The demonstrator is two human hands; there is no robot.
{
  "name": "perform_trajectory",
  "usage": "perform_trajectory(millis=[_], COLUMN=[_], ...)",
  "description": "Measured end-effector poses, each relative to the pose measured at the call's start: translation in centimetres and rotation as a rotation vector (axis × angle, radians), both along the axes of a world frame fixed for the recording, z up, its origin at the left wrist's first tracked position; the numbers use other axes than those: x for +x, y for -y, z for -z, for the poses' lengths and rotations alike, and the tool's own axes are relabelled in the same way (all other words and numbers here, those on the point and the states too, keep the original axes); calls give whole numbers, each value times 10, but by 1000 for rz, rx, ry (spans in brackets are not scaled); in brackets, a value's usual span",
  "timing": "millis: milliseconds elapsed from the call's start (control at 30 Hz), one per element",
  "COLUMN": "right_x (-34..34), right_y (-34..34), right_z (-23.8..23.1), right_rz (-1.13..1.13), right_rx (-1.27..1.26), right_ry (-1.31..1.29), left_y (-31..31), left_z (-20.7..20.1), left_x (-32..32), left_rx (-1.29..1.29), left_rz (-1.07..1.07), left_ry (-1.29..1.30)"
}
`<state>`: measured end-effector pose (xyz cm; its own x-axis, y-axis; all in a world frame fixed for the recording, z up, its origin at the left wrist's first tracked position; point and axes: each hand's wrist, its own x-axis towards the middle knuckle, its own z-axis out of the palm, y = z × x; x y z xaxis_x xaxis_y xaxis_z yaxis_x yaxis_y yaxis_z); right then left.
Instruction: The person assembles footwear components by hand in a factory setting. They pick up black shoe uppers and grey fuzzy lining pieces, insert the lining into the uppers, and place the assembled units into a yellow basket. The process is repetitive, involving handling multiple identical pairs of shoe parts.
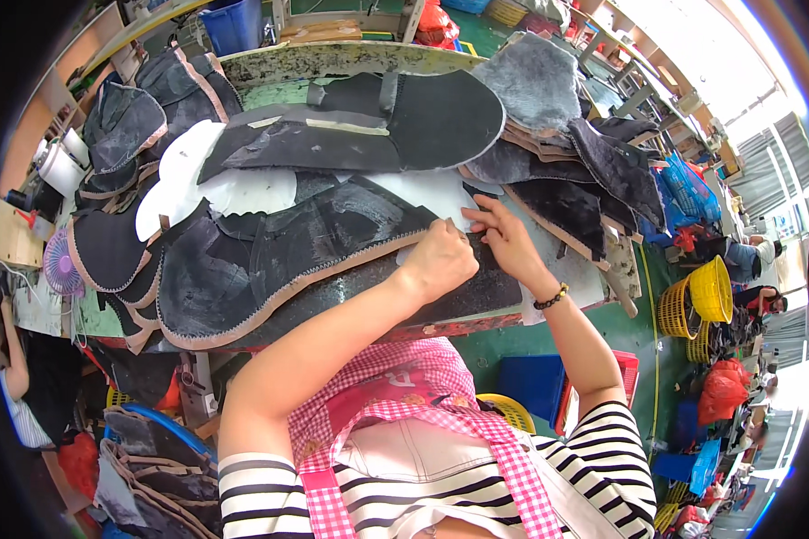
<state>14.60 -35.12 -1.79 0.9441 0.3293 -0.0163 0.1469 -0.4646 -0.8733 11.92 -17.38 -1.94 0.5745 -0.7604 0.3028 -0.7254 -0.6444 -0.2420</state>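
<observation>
A long black boot-upper piece (pixel 243 260), with a tan zigzag-cut border, lies across the near side of the worktable. Closed in a pinch, my left hand (pixel 440 256) grips its narrow right end. Close beside it, my right hand (pixel 505 235) has its fingers apart, by the same end; the fingertips seem to touch the work, and I see nothing held in them. Beyond my hands lies another black piece (pixel 445 121) with a rounded right end and pale strips. White sheet shapes (pixel 182 171) show between the two pieces.
Black pieces with tan edges (pixel 108 238) are piled at the table's left; more dark pieces (pixel 557 193) are stacked at the right, under a grey fuzzy one (pixel 530 81). A pink fan (pixel 61 260) stands at left. Yellow baskets (pixel 712 289) stand on the floor to the right.
</observation>
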Motion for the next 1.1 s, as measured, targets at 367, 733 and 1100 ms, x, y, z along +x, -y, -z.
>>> perform_trajectory(millis=[367, 733, 1100], right_x=[-107, -343, -324], right_y=[62, 168, 151], right_z=[-18, 206, 223], right_rz=[-605, 318, 253], right_rx=[122, -290, -276], right_ry=[-967, -1338, -1313], left_y=[-26, -164, -168], left_z=[37, 95, 185], left_x=[-5, -274, -463], left_rx=[-711, -1121, -1358], left_rz=[29, -1078, -1666], left_ry=[-46, -461, -1132])
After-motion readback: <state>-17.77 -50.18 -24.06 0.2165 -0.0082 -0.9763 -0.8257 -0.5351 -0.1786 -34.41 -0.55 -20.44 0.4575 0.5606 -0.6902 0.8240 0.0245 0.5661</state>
